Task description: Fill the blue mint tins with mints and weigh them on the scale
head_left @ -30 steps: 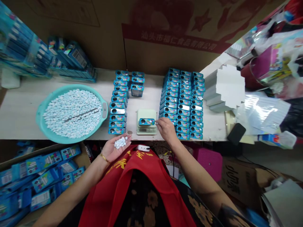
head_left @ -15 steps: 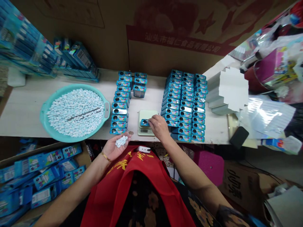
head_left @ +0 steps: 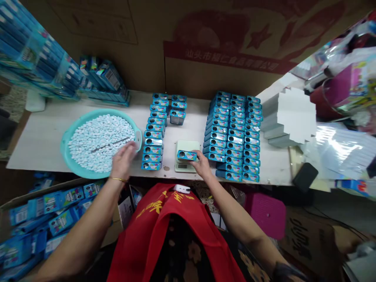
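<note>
My right hand [head_left: 202, 164] pinches the right end of a small blue candy box [head_left: 187, 155], whose top has a dark round hole. The box is over a pale green digital scale [head_left: 182, 167]; whether it rests on it I cannot tell. My left hand [head_left: 123, 159], with a gold bangle at its wrist, is over the right rim of a turquoise basin [head_left: 68, 154]. Motion smears its fingers, and what they hold is hidden. White-blue candies [head_left: 96, 135] fill the basin, with a dark thin stick [head_left: 113, 145] lying across them.
Blue boxes stand in rows left of the scale [head_left: 153, 141] and right of it [head_left: 235, 140]. A white card stack [head_left: 296, 117] and a dark phone [head_left: 305, 176] lie further right. A large cardboard carton [head_left: 211, 78] walls the back. A box of blue cartons [head_left: 61, 221] is below left.
My left hand has swung from in front of the table, where its open palm held candies, up to the basin's rim. The candy box in my right hand now shows more of its top.
</note>
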A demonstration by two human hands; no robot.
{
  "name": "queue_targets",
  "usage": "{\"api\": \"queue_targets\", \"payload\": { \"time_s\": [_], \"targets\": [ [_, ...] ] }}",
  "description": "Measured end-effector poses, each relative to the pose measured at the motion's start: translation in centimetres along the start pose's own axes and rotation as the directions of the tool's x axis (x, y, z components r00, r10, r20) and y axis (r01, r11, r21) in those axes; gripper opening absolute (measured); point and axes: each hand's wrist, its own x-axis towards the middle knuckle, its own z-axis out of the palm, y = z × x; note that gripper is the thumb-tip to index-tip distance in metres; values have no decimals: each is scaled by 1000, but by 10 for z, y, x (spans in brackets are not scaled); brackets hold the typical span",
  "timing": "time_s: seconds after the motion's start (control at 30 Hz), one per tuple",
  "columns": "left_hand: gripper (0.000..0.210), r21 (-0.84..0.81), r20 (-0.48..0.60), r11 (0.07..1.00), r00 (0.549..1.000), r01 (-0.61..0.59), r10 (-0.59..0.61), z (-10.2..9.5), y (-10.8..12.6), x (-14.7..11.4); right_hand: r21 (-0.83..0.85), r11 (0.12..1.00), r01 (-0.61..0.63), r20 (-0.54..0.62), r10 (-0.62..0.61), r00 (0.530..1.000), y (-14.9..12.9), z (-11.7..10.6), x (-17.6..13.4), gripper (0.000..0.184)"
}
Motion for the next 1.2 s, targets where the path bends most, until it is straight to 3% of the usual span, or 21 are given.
{"api": "queue_targets", "payload": {
  "time_s": [0.03,0.07,0.1,0.17,0.23,0.33,0.43,0.5,0.57,0.67,0.77,0.87,0.93,1.1,1.2],
  "targets": [
    [27,-131,172,980,977,149,-126,17,-7,-10,-36,997,75,0,-75,997,-9,-4,1,31],
    [25,-218,290,922,923,321,-253,34,-14,-18,-103,982,158,16,-157,987,-21,-9,3,33],
    [26,-263,383,838,849,479,-365,49,-21,-23,-190,951,245,49,-240,970,-35,-15,4,36],
    [31,-326,503,690,737,646,-453,75,-34,-26,-366,836,408,171,-371,913,-64,-25,6,40],
    [35,-363,552,607,688,707,-471,91,-44,-23,-467,694,547,307,-453,837,-90,-28,8,38],
    [40,-357,591,572,653,738,-473,102,-48,-18,-507,520,688,462,-509,726,-115,-23,9,34],
    [46,-318,598,578,632,751,-493,106,-44,-18,-497,450,742,528,-521,670,-123,-18,10,32],
    [47,-268,595,578,604,771,-530,108,-43,-17,-484,450,751,540,-522,660,-124,-19,11,31],
    [42,-260,588,579,602,773,-540,110,-45,-15,-503,474,723,521,-501,691,-121,-24,11,32],
    [27,-341,556,592,664,731,-500,112,-52,-11,-561,559,611,420,-444,791,-110,-34,11,35],
    [19,-390,522,598,703,700,-483,109,-58,-7,-534,707,462,273,-374,887,-89,-42,9,40],
    [17,-393,522,600,706,697,-479,106,-60,-6,-424,857,293,100,-277,956,-71,-44,5,45],
    [16,-371,523,609,700,701,-487,105,-59,-7,-401,876,268,75,-261,962,-70,-44,1,46],
    [19,-339,532,621,689,707,-493,110,-56,-12,-525,759,385,208,-325,923,-93,-39,-6,43],
    [17,-361,514,616,701,700,-495,112,-56,-13,-501,789,355,180,-306,935,-91,-38,-5,44]
  ]
}}
